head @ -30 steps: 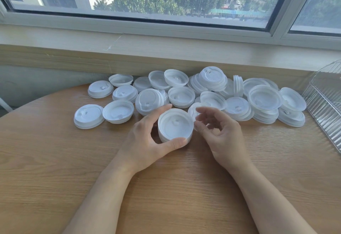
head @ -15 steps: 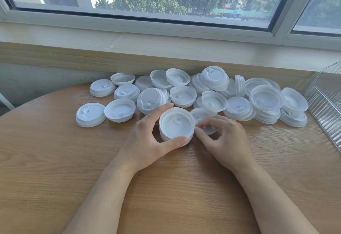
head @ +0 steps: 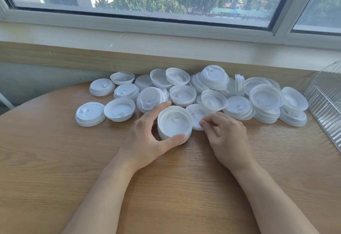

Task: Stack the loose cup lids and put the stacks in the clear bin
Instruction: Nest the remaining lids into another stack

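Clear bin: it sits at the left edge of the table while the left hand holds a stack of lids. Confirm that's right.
Not quite. In the head view the clear bin stands at the right edge of the table, not the left. The rest holds: the left hand grips the stack of lids between thumb and fingers.
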Demonstrator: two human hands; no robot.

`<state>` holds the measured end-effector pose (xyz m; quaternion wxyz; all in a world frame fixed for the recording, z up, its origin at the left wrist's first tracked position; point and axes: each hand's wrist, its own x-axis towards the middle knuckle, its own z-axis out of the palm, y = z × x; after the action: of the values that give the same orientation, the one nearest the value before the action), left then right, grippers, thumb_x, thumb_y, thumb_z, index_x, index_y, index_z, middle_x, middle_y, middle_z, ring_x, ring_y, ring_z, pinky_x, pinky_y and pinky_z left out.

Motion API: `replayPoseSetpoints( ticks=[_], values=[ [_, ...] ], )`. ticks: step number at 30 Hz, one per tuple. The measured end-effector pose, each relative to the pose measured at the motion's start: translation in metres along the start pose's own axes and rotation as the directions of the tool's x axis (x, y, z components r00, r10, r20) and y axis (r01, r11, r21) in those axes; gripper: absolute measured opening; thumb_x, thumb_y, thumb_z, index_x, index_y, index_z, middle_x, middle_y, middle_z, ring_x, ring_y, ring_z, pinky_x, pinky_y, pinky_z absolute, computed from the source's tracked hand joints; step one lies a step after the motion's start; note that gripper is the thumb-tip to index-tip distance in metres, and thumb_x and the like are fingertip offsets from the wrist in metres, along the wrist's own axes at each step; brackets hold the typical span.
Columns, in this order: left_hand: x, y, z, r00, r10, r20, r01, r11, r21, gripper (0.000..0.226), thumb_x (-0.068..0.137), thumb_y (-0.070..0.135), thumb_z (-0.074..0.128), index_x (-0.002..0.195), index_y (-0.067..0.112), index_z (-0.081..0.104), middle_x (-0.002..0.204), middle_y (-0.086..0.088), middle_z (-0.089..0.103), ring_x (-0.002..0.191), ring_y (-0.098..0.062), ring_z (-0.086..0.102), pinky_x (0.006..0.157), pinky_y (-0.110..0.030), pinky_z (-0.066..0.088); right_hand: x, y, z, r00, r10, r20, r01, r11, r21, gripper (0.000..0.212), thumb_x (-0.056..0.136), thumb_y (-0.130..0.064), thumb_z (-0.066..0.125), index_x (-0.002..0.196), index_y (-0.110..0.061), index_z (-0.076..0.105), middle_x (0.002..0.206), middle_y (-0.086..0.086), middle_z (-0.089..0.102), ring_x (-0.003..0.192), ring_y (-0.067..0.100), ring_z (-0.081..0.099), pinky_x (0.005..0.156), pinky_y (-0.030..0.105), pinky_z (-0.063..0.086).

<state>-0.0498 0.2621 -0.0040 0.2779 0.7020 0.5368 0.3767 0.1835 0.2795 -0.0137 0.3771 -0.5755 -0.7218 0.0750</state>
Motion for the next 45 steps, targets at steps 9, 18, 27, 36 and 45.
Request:
replayPoseSetpoints(
  ticks=[9,18,27,36,45],
  values=[
    [0.0,0.0,0.0,1.0,-0.001,-0.006,0.001,1.0,0.003,0.095,0.065,0.076,0.078,0.15,0.048,0.046,0.14,0.03,0.057,0.13,0.019,0.043,0.095,0.005,0.029,-0.002,-0.006,-0.002,0.997,-0.018,0.075,0.019,1.0,-0.024,0.008,0.09,-0.027,0.078,0.084,-0.031,0.076,0.086,-0.021,0.07,0.088,0.002,0.062,0.075,0.025,0.046],
    [0.0,-0.001,0.001,1.0,-0.005,-0.009,0.005,1.0,0.009,0.095,0.066,0.077,0.08,0.15,0.049,0.045,0.141,0.03,0.056,0.133,0.014,0.045,0.101,-0.002,0.031,0.0,-0.013,-0.004,0.997,0.078,-0.019,-0.078,0.997,-0.013,0.008,0.093,-0.033,0.074,0.085,-0.029,0.076,0.081,-0.017,0.073,0.078,0.002,0.065,0.069,0.028,0.041],
    [0.0,-0.001,0.0,1.0,-0.001,-0.009,0.001,1.0,0.009,0.095,0.067,0.073,0.081,0.151,0.048,0.046,0.14,0.029,0.057,0.131,0.018,0.044,0.098,0.004,0.03,-0.003,-0.008,0.0,0.999,-0.002,0.052,0.0,0.999,0.036,0.008,0.088,-0.024,0.081,0.086,-0.031,0.078,0.089,-0.022,0.071,0.087,-0.002,0.067,0.08,0.025,0.051],
    [0.0,0.0,0.0,1.0,-0.009,0.004,0.009,1.0,0.007,0.1,0.064,0.079,0.08,0.151,0.051,0.042,0.138,0.035,0.055,0.13,0.017,0.045,0.097,-0.002,0.033,-0.003,-0.017,-0.002,0.92,-0.234,-0.316,0.266,0.962,0.061,0.003,0.095,-0.013,0.077,0.095,-0.013,0.08,0.101,-0.008,0.074,0.1,0.015,0.066,0.091,0.025,0.049],
    [-0.001,0.002,0.0,1.0,-0.007,0.016,0.008,1.0,-0.024,0.091,0.067,0.069,0.087,0.146,0.052,0.044,0.128,0.029,0.065,0.123,0.006,0.057,0.103,-0.024,0.047,-0.006,-0.031,-0.001,0.864,-0.434,-0.257,0.47,0.877,0.099,0.006,0.096,-0.006,0.074,0.096,-0.007,0.079,0.106,-0.001,0.074,0.111,0.02,0.065,0.099,0.027,0.046]
  ],
)
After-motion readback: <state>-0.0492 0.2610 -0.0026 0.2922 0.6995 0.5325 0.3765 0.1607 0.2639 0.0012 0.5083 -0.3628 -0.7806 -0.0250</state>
